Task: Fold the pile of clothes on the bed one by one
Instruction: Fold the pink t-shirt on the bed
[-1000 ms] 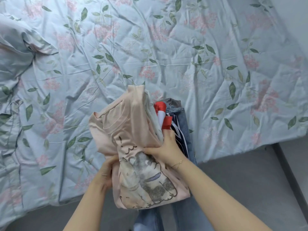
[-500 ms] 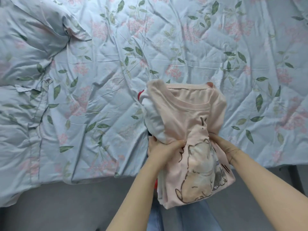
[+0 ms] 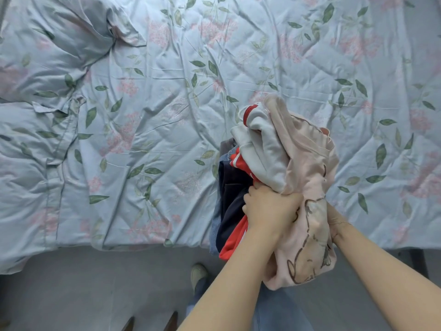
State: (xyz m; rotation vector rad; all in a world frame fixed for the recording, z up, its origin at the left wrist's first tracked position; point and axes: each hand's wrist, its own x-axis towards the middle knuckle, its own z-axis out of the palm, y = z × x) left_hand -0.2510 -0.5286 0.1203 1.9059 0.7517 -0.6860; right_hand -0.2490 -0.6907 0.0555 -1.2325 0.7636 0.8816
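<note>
Bundle of clothes (image 3: 286,182) held over the bed's near edge, at about 4 o'clock in the head view

Bed (image 3: 155,120) spreads wide, with open room from 9 to 12 o'clock; its near edge is crossed by the bundle, so dangling jeans or the red garment (image 3: 235,242) could be lost to the floor (image 3: 95,295) if the hold slackens. Left hand (image 3: 267,211) is clenched around the bundle; right hand (image 3: 334,223) is mostly hidden behind the pink shirt (image 3: 307,223), its fingers untellable

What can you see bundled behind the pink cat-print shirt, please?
Beside and behind the pink shirt, gripped by the left hand, show a white garment, red fabric, dark navy cloth and denim. Their full shapes stay covered.
</note>
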